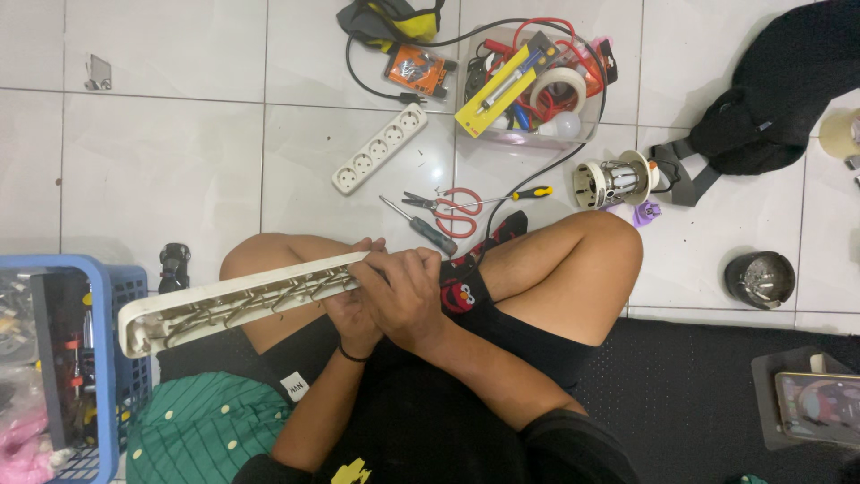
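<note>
Currently I am bracing the opened power strip housing across my knees so its metal rails face up | left hand is cupping its near end from below | right hand is clamping that end from above | closed white power strip, scissors and screwdriver are lying on the tiles beyond the housing.

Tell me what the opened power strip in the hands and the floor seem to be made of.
The opened power strip, held at one end by both the left hand and the right hand, looks like off-white matte plastic, with dull metal contact strips exposed along its inside. The floor appears to be glazed ceramic tile: pale, glossy, with thin grout lines and soft reflections.
</note>
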